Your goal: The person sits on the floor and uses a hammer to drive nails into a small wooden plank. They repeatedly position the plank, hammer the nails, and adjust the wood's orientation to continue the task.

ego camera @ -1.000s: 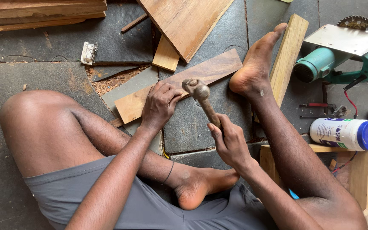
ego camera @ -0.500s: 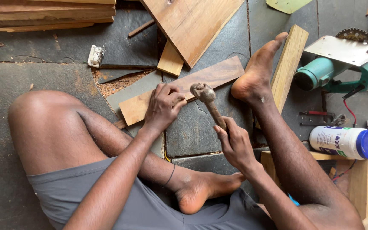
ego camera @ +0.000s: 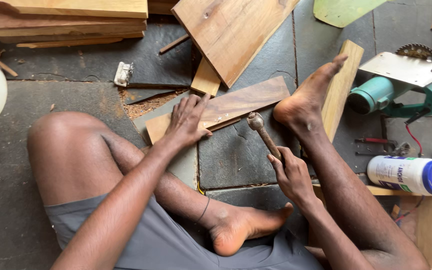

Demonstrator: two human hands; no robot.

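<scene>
I sit on a dark stone floor with my legs folded around the work. My left hand (ego camera: pixel 186 122) lies flat, fingers spread, pressing on a brown wooden plank (ego camera: pixel 248 100) that rests on the floor. My right hand (ego camera: pixel 290 175) grips the wooden handle of a hammer (ego camera: pixel 262 131), whose metal head hangs just off the plank's near edge. My right foot (ego camera: pixel 306 100) rests by the plank's right end, against a narrow upright strip of wood (ego camera: pixel 341 87).
A teal circular saw (ego camera: pixel 401 85) lies at the right, with a white bottle with a blue cap (ego camera: pixel 410 175) lying below it. A large board (ego camera: pixel 231 30) and stacked planks (ego camera: pixel 66 20) lie at the top. A small white metal part (ego camera: pixel 124 74) sits near sawdust.
The hammer head has dropped slightly lower and to the right, away from the plank. My left hand has flattened on the plank. The view has shifted a little.
</scene>
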